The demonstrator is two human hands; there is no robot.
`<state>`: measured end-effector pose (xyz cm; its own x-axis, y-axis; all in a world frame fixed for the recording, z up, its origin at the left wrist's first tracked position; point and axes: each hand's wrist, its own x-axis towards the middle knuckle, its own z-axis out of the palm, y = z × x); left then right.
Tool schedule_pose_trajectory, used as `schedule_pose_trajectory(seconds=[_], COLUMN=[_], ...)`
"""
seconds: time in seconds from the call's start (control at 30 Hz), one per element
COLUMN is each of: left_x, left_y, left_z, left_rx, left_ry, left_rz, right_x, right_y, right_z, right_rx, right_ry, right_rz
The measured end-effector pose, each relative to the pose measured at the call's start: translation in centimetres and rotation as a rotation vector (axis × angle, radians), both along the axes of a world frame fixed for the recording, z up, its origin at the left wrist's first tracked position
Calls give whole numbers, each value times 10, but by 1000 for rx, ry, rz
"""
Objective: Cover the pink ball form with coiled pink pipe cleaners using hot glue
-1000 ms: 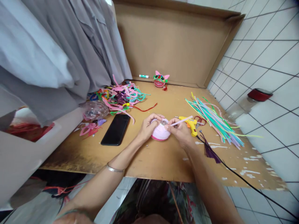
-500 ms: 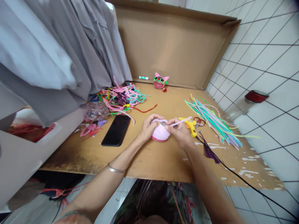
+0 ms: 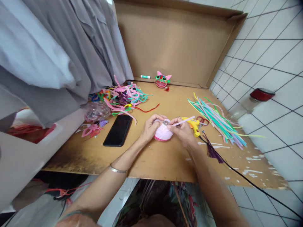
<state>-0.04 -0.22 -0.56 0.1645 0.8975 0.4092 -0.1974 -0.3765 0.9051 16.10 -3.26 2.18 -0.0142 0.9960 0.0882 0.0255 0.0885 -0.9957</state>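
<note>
A small dome point(image 3: 163, 132) wound in pale pink pipe cleaner, with a darker pink band at its base, is on the wooden table in front of me. Its top centre is uncovered and looks clear and shiny. My left hand point(image 3: 152, 127) is closed around the dome's left side, fingers over the far edge. Between the thumb and fingers of my right hand point(image 3: 180, 130) is a pale pink pipe cleaner point(image 3: 187, 120), pinched near the dome's top right; its free end sticks out to the right. Just beyond my right hand lies a yellow glue gun point(image 3: 194, 126).
Red-handled scissors point(image 3: 203, 121) and a bundle of pipe cleaners point(image 3: 216, 121) lie right. A black phone point(image 3: 117, 130) and a tangled pipe cleaner heap point(image 3: 125, 96) are left. A pink-eared animal head point(image 3: 162, 80) stands against the cardboard point(image 3: 175, 44). A black cord point(image 3: 236, 174) crosses the front right.
The view has shifted slightly. Both hands keep their hold on the dome and the pipe cleaner, with hardly any visible movement.
</note>
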Motion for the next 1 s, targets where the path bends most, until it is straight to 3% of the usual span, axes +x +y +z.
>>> schedule_pose_trajectory(seconds=[0.6,1.0], left_x=[2,2], left_y=[-7,-9], left_z=[9,5], left_rx=[60,45], left_ry=[72,56], left_rz=[53,1], right_x=[-1,0], right_y=[-3,-3], right_z=[5,6], right_rx=[-48,-64], right_ry=[54,72], right_rz=[31,36])
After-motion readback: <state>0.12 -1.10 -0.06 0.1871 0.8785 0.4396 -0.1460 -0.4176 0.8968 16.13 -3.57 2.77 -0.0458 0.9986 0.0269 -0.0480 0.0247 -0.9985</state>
